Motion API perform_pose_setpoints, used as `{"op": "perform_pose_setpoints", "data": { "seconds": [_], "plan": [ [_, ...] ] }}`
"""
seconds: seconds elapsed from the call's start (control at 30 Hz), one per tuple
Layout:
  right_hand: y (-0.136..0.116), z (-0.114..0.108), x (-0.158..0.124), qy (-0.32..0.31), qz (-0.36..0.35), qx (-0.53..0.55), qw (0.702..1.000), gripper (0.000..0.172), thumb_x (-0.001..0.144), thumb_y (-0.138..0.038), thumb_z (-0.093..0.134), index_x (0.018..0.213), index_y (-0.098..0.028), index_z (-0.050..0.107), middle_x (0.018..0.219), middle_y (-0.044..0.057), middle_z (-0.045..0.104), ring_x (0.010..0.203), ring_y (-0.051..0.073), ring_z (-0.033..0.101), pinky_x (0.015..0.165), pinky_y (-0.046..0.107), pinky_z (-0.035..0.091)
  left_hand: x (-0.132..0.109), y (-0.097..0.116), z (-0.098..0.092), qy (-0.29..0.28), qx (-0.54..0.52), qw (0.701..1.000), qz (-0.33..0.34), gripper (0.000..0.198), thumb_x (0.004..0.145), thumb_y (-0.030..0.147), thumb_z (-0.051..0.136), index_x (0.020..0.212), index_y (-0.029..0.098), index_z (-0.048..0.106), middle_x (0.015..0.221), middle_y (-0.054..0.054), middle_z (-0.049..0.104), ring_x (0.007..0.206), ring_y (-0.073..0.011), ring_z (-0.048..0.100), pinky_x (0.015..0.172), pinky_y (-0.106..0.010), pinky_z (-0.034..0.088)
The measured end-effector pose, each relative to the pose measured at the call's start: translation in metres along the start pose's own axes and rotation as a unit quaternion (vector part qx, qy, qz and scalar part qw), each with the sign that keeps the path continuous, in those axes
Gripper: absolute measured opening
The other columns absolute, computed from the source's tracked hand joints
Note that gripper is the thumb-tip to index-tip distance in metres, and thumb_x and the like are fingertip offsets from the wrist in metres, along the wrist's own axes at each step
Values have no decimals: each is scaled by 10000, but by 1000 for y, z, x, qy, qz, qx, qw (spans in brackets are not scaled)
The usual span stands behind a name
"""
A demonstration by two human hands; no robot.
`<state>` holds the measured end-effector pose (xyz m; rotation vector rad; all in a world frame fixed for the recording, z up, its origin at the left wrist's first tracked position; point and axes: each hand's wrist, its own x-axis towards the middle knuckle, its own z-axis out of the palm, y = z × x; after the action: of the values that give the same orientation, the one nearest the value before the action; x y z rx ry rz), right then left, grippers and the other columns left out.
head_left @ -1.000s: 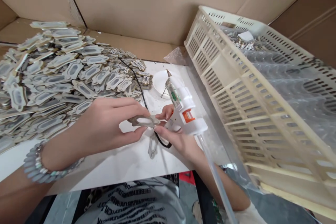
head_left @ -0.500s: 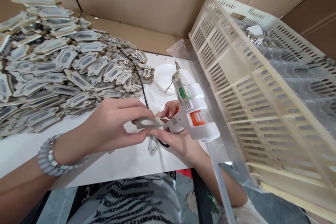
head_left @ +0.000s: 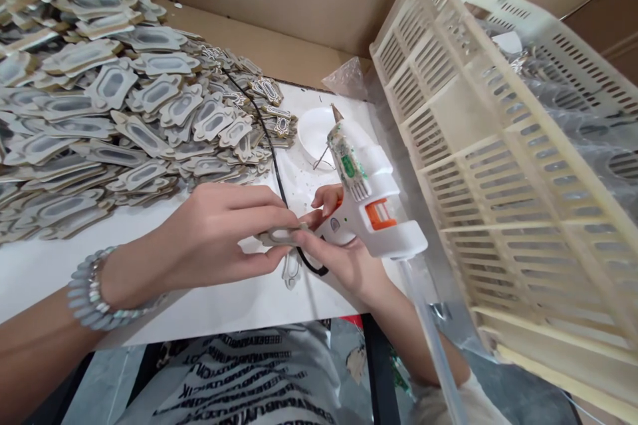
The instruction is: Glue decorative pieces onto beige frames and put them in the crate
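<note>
Between the fingers and thumb of my left hand is a small flat frame-shaped piece with a pale center and scalloped ends. My right hand pinches the same piece at its right end with the thumb and a finger. That hand also holds a white hot glue gun by its handle, its nozzle pointing up and away from me, with a clear glue stick out of its back. A similar small piece lies on the white table just below the held one.
A big heap of similar frame pieces covers the left of the table. A white bowl stands behind the glue gun. A black cord crosses the table. To the right stands a cream plastic crate holding clear plastic trays.
My right thumb has moved left onto the front of the piece, covering its right end. The glue gun, still in my right hand, sits slightly further right in view; the view itself has shifted.
</note>
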<state>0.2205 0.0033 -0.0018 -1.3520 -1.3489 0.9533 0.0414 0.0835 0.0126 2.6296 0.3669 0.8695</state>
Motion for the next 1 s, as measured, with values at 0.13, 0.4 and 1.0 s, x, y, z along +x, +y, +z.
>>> {"op": "perform_pose_setpoints", "data": {
  "seconds": [0.13,0.4,1.0],
  "plan": [
    [1,-1,-2,-30,34,108,993,328,779,-208,684,872,-287,380,698,-64,649,651,167,683,621,328,607,0,-1,1,-12,-5,1000,-14,127,885,217,620,989,269,674,854,0,744,666,-121,676,618,-214,512],
    [4,-6,-4,-29,24,65,997,318,761,-226,713,876,-279,421,762,-53,597,704,145,647,668,304,590,2,0,3,7,-22,999,-40,106,861,209,642,939,271,679,823,11,743,648,-103,668,594,-184,495],
    [2,-5,-2,-7,8,35,999,264,769,-184,658,852,-270,423,696,-74,541,626,124,622,605,280,553,-2,-4,9,-45,-114,984,-127,144,865,252,613,973,281,702,839,11,732,646,-117,628,565,-207,462]
  ]
}}
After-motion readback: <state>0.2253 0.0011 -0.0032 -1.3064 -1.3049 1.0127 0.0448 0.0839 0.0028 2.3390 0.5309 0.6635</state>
